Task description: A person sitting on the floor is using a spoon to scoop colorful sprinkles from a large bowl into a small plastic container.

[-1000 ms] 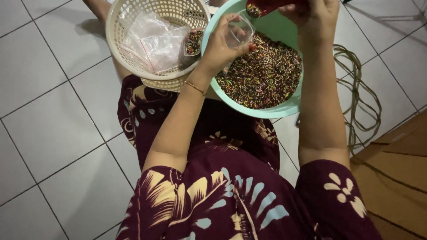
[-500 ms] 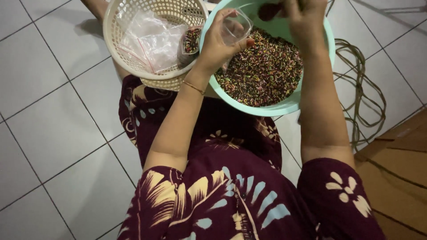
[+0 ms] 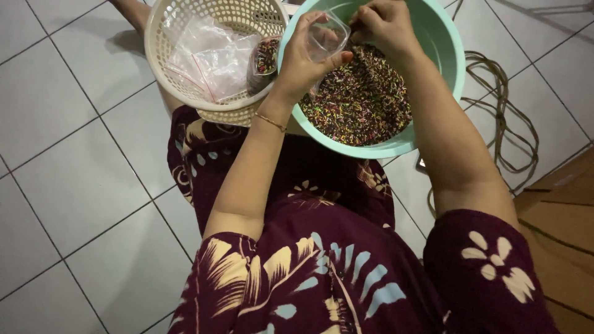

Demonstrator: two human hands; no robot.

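The left hand (image 3: 303,62) pinches a small clear bag (image 3: 327,38) open over the mint-green bowl (image 3: 442,55), while the right hand (image 3: 385,25), fingers bunched, drops a pinch of multicoloured sprinkles (image 3: 362,102) at its mouth. This looks like mid-fill; the next pinch calls for a steady, open mouth. The bag is thin, glossy and nearly empty.

A mint-green bowl (image 3: 436,37) held multicoloured sprinkles (image 3: 362,102); beside it sat a cream lattice basket (image 3: 185,99). The dress (image 3: 309,272) was maroon, floral-patterned.

We stretch both arms forward; our left hand (image 3: 303,59) curls its fingers shut, our right hand (image 3: 383,25) pinches.
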